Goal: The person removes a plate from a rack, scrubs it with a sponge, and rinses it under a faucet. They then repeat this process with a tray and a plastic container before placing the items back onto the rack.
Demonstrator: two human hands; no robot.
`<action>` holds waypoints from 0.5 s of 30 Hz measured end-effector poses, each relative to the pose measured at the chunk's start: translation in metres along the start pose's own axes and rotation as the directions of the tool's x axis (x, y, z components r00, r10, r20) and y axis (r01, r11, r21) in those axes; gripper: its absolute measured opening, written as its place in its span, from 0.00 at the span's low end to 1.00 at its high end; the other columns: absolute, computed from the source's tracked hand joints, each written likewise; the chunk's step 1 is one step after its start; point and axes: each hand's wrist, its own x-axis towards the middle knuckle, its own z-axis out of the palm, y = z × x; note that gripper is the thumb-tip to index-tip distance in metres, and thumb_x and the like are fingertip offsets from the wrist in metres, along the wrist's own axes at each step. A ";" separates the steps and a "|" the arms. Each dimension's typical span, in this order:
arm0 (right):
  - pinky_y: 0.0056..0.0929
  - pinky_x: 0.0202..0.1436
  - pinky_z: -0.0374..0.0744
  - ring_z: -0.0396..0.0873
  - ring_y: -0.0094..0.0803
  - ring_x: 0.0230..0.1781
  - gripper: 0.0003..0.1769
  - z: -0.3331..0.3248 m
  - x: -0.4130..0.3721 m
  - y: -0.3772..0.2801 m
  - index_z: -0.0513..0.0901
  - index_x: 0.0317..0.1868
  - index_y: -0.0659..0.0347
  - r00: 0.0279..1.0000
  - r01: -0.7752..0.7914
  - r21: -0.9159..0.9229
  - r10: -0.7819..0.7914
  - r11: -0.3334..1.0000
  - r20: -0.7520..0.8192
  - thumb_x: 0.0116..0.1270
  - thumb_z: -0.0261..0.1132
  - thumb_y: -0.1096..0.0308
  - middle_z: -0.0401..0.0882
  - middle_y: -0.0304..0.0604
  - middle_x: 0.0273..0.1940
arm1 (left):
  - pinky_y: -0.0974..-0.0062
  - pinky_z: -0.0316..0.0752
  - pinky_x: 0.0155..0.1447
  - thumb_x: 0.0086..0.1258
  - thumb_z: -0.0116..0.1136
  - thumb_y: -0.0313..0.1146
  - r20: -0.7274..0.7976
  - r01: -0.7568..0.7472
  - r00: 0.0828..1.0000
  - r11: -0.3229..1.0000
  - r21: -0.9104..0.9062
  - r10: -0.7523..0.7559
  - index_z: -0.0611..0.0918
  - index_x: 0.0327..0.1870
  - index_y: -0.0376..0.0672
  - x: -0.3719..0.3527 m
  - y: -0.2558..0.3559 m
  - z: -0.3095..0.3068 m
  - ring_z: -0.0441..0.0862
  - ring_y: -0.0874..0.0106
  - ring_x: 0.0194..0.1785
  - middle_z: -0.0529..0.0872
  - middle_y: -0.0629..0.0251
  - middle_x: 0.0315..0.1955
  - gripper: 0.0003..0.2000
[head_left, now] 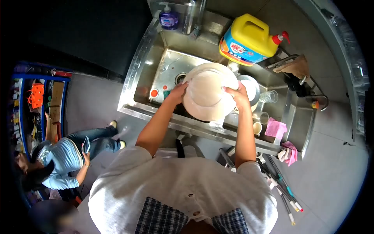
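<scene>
A large pale round dish (206, 91) is held over the steel sink (171, 60), its broad face toward the camera. My left hand (177, 93) grips its left edge, and my right hand (238, 95) grips the right edge with the thumb on the face. Behind the dish, to the right, a round metal vessel and white dishes (250, 90) show in part. Clear cups (269, 96) and a pale cup (257, 128) lie farther right, beside a pink cloth (276, 128). A round drain (180, 78) and an orange-red round item (154, 93) are in the left basin.
A yellow detergent jug (249, 39) stands behind the sink, with a purple soap bottle (168, 19) at the back left. Another cloth (290, 153) hangs over the front right edge. Poles (282, 187) lie below. At left, another person (64, 156) holds a phone near blue shelves (23, 97).
</scene>
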 end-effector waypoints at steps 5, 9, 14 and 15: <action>0.30 0.48 0.78 0.80 0.27 0.41 0.25 0.078 0.021 -0.047 0.78 0.48 0.68 0.989 0.146 -0.169 -0.140 0.975 0.047 0.47 0.73 0.79 0.83 0.43 0.42 | 0.69 0.75 0.59 0.72 0.54 0.36 -0.087 -0.060 0.995 0.990 -0.125 0.049 0.77 0.57 0.42 -0.007 0.043 -0.032 0.78 0.70 0.55 0.82 0.66 0.52 0.16; 0.29 0.48 0.79 0.81 0.29 0.40 0.26 0.092 0.061 -0.036 0.78 0.48 0.69 0.992 0.116 -0.058 -0.112 0.992 0.063 0.44 0.73 0.80 0.83 0.42 0.41 | 0.70 0.76 0.54 0.71 0.57 0.37 0.127 -0.367 0.930 0.876 0.313 0.344 0.72 0.61 0.43 0.011 0.080 -0.060 0.78 0.71 0.54 0.80 0.63 0.54 0.20; 0.28 0.49 0.78 0.81 0.31 0.41 0.28 0.150 0.069 -0.060 0.78 0.46 0.73 0.959 0.281 -0.267 -0.282 0.922 0.032 0.41 0.75 0.77 0.84 0.46 0.40 | 0.61 0.75 0.54 0.61 0.66 0.52 -0.258 -0.031 0.961 0.966 0.258 0.100 0.75 0.59 0.40 0.027 0.114 -0.037 0.79 0.65 0.51 0.81 0.57 0.51 0.31; 0.28 0.49 0.78 0.81 0.31 0.41 0.29 0.149 0.075 -0.061 0.78 0.46 0.73 0.959 0.259 -0.362 -0.283 0.896 -0.015 0.41 0.76 0.76 0.84 0.47 0.41 | 0.61 0.75 0.54 0.61 0.65 0.53 -0.222 -0.039 0.971 0.971 0.234 0.092 0.75 0.58 0.39 0.033 0.118 -0.038 0.79 0.65 0.52 0.81 0.57 0.52 0.31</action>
